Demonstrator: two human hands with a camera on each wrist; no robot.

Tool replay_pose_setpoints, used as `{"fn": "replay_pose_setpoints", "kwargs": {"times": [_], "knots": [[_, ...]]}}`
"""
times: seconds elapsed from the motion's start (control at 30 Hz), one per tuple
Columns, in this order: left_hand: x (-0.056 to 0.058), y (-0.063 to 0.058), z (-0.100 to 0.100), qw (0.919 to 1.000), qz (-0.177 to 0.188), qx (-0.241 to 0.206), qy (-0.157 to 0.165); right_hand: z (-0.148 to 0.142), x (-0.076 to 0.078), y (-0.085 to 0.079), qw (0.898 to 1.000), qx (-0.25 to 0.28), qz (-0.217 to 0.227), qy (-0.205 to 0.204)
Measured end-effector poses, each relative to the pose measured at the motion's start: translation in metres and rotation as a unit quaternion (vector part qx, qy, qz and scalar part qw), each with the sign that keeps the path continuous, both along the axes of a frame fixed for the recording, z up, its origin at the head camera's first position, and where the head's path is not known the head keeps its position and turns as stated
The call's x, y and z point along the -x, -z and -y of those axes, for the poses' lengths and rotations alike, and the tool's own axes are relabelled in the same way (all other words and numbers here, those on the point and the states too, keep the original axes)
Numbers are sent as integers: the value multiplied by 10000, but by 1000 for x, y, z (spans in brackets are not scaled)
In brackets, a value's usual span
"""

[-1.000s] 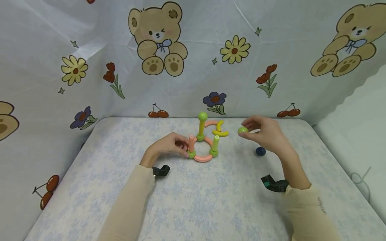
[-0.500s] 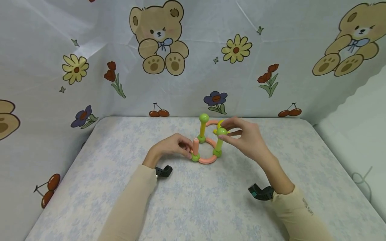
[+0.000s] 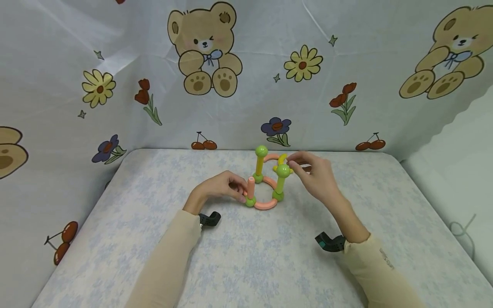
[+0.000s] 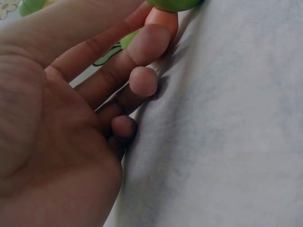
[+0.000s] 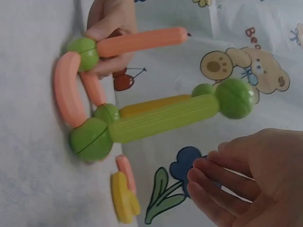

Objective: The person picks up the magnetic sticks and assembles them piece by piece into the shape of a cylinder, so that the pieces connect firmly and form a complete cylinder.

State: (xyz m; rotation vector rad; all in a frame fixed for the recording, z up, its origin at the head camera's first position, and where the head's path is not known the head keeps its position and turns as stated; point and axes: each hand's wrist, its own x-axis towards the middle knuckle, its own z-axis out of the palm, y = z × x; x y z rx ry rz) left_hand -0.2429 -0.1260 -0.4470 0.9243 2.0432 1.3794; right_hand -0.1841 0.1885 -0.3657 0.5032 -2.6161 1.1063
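A ball-and-rod building toy (image 3: 265,205) stands on the table, its base a ring of curved orange pieces joined by green balls. My left hand (image 3: 223,187) pinches the near-left corner ball (image 5: 83,53), below an upright orange rod (image 5: 142,41) with a bare top. At the back, a yellow rod (image 3: 259,164) carries a green ball (image 3: 261,151). On the right, a light green rod (image 5: 165,118) is topped by another green ball (image 5: 235,98). Just beside that ball, my right hand (image 5: 251,184) is apart from it, fingers loosely bent and holding nothing.
Behind the toy lie loose curved pieces, yellow (image 3: 283,158) and orange (image 3: 271,157). A cloth printed with bears and flowers (image 3: 246,115) hangs along the table's back edge. Each wrist wears a black camera mount (image 3: 330,242).
My right hand brought a green ball leftward onto the light green rod, then let go and drew slightly back. The toy shifted a little right, with my left hand still on it.
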Motion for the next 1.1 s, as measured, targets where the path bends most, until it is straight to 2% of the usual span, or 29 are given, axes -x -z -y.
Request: {"fn": "replay_pose_setpoints", "kwargs": {"times": [0.2, 0.37, 0.47, 0.73, 0.93, 1.1], "knots": [[0, 0, 0, 10000, 2, -43, 44, -6, 17, 37, 9973, -692, 90, -240], [1, 0, 0, 10000, -7, -55, 23, -5, 22, 55, 9905, -1192, 456, -521], [1, 0, 0, 10000, 2, -54, 26, -3, 23, 59, 9861, -1476, 524, -555], [2, 2, -1, 10000, -20, 1, -37, -2, 25, 71, 9787, -1991, 121, -478], [3, 4, -1, 10000, -46, 32, -21, -2, 24, 76, 9782, -2000, -299, -470], [2, 3, -2, 9999, 14, 65, -76, -1, 20, 72, 9832, -1808, -179, -144]]}}
